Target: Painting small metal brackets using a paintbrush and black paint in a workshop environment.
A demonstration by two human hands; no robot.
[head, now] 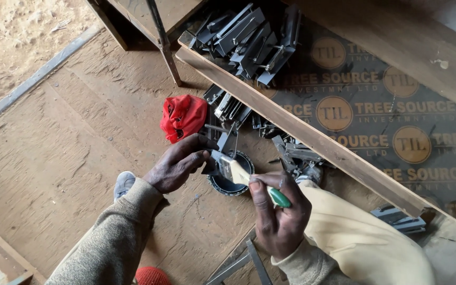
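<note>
since the left hand (178, 164) only pinches a small grey metal bracket (218, 158) in closed fingertips right over the paint tin (231, 177), w/ the right hand (278, 216) fisted round the green-handled brush (249, 179), a hard stroke could prob knock it into the paint.

Floor board (80, 137): rough, matt wood. Brackets (249, 37): grey painted metal, apparently semi-gloss. Brush handle (279, 197): glossy green plastic; rag (183, 117): red cloth.

Dusty plywood floor (80, 137) with red cloth (183, 117) at twelve o'clock of black paint can (233, 182), grey metal brackets (296, 155) at two.
</note>
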